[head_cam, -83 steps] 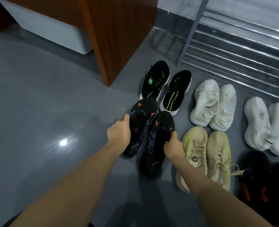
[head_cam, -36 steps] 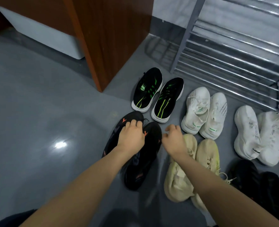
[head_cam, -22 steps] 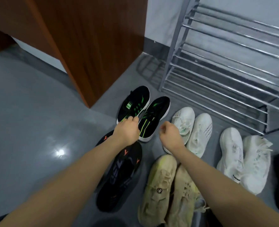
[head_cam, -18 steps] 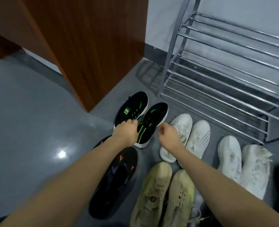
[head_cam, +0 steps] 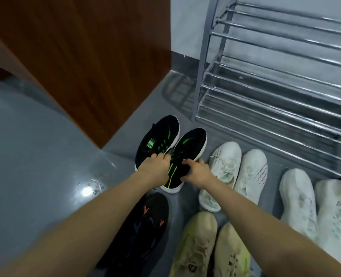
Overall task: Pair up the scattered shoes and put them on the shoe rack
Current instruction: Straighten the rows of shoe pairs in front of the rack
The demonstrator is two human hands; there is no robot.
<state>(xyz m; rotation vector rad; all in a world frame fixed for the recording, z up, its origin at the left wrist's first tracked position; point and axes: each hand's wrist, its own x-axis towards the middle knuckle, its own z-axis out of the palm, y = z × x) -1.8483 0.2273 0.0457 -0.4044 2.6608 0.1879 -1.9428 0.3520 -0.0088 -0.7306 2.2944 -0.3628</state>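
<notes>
wooden cabinet (head_cam: 81, 62): brown, upper left | grey floor (head_cam: 35, 156): glossy, light glare | white wall (head_cam: 185, 27): behind

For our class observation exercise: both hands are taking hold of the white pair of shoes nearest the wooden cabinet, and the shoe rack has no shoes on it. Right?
Not quite. The head view shows the left hand and right hand on the black and green pair, not a white pair. That pair is nearest the wooden cabinet, and the shoe rack shows no shoes.

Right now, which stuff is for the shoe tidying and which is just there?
For the job:
black-and-green shoes, gripped by the left hand and right hand
black-and-orange shoes
cream shoes
two white pairs
shoe rack

Just there:
wooden cabinet
grey floor
</notes>
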